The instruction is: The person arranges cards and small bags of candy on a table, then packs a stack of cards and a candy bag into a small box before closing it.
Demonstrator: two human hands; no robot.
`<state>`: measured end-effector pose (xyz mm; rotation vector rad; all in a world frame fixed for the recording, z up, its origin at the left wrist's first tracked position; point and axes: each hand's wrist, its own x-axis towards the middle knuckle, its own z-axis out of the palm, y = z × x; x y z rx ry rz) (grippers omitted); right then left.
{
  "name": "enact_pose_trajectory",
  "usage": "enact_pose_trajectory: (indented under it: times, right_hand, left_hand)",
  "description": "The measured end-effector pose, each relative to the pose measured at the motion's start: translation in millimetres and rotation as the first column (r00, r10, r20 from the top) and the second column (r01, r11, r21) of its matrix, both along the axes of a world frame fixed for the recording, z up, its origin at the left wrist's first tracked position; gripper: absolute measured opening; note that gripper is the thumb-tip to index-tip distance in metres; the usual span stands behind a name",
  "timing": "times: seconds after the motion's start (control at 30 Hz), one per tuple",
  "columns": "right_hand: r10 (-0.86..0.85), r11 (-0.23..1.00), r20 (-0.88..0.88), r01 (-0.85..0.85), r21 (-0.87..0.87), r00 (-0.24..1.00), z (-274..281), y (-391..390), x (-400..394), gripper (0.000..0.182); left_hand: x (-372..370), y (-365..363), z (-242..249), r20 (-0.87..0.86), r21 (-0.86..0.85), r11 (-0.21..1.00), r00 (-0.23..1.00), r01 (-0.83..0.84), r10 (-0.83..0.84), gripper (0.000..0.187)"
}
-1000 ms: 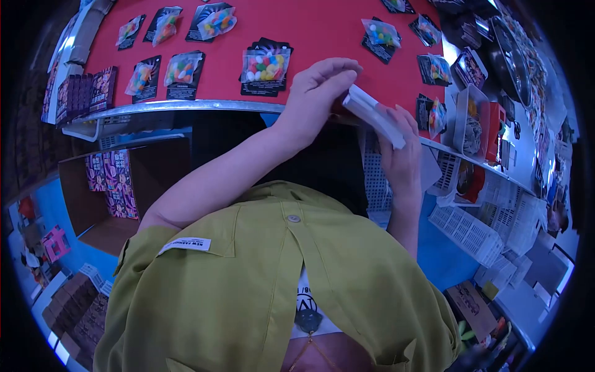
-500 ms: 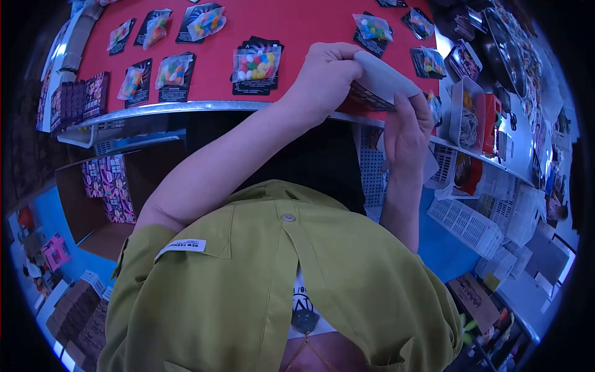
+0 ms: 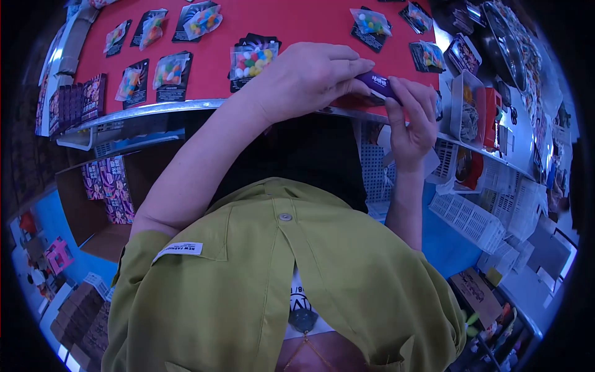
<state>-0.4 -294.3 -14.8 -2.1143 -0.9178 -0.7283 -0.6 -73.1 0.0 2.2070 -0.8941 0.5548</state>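
A small purple printed box (image 3: 377, 83) is held between my two hands above the front edge of the red-topped table (image 3: 297, 25). My left hand (image 3: 316, 77) reaches across from the left, back of the hand up, its fingers and thumb closed on the box's left end. My right hand (image 3: 412, 121) pinches the right end between thumb and fingers. My fingers hide much of the box. Left of my left hand lies a clear bag of coloured candies (image 3: 253, 60) on a stack of black cards, partly covered by that hand.
More candy bags on black cards (image 3: 170, 71) lie in rows across the table. Purple boxes (image 3: 77, 102) stand at the left edge. On the right are a clear plastic bin (image 3: 466, 111) and a red container (image 3: 491, 118). An open cardboard carton (image 3: 87, 217) with printed boxes sits below left.
The piece in my hands has turned from its pale, flat side to show a purple printed face. My left hand has rolled over it, and my right hand has lowered slightly.
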Motion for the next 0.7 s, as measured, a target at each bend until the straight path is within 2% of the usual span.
enact_pose_trajectory:
  times: [0.07,0.1,0.17,0.23,0.3,0.33,0.4,0.43,0.47,0.5,0.57,0.6,0.7]
  right_hand:
    - [0.029,0.997,-0.101,-0.022,0.069,0.994,2.9,0.3,-0.2,0.022]
    - [0.028,0.997,-0.104,-0.021,0.07,0.994,5.8,0.2,-0.7,0.022]
    - [0.021,0.997,-0.229,-0.002,0.082,0.973,11.5,-1.4,-1.2,0.017]
    - [0.053,0.992,-0.249,-0.023,0.122,0.967,10.1,-0.5,0.9,0.017]
    - [0.09,0.986,-0.268,-0.048,0.16,0.959,9.7,-0.2,1.3,0.017]
    - [0.082,0.988,-0.237,-0.047,0.15,0.968,8.9,0.4,0.8,0.019]
    - [0.079,0.989,-0.209,-0.05,0.141,0.975,4.5,0.9,-0.1,0.02]
    - [0.073,0.993,-0.116,-0.062,0.096,0.991,0.5,-0.3,0.7,0.022]
    - [0.069,0.996,-0.022,-0.068,0.05,0.997,-1.2,-0.7,1.1,0.025]
    - [0.067,0.997,-0.024,-0.066,0.049,0.997,-0.2,-1.4,0.8,0.025]
    - [0.064,0.994,0.069,-0.057,-0.092,0.996,4.3,-2.0,-0.6,0.029]
    - [0.065,0.994,0.068,-0.059,-0.093,0.996,3.5,-2.0,-0.7,0.029]
    - [0.041,0.991,0.147,-0.022,-0.129,0.988,-0.8,0.1,-1.2,0.031]
  left_hand:
    - [3.8,-1.0,2.6,-0.04,-0.001,1.0,0.999,0.01,-0.01,0.026]
    - [4.9,-1.0,3.3,-0.079,0.0,1.0,0.997,0.021,-0.021,0.024]
    - [6.6,-0.4,3.3,-0.118,-0.005,1.0,0.993,0.014,-0.015,0.024]
    - [7.3,-1.9,5.6,-0.151,-0.01,1.0,0.988,0.012,-0.013,0.023]
    - [4.1,-4.3,9.3,-0.364,-0.168,0.985,0.931,-0.026,-0.038,0.02]
    - [2.0,-5.2,11.8,-0.365,-0.167,0.986,0.93,-0.027,-0.037,0.02]
    - [-2.1,-6.9,15.5,-0.651,-0.461,0.871,0.732,-0.171,-0.2,0.017]
    - [-2.3,-7.0,13.4,-0.652,-0.46,0.871,0.731,-0.174,-0.198,0.017]
    - [-2.1,-7.5,10.3,-0.702,-0.526,0.818,0.661,-0.232,-0.264,0.016]
    - [-2.0,-8.6,8.4,-0.738,-0.58,0.759,0.586,-0.296,-0.336,0.016]
    - [-3.6,-13.3,8.0,-0.759,-0.6,0.713,0.538,-0.362,-0.365,0.015]
    - [-4.3,-14.9,8.5,-0.775,-0.612,0.665,0.494,-0.429,-0.394,0.014]
    - [-5.7,-15.0,6.2,-0.784,-0.614,0.648,0.443,-0.45,-0.435,0.016]
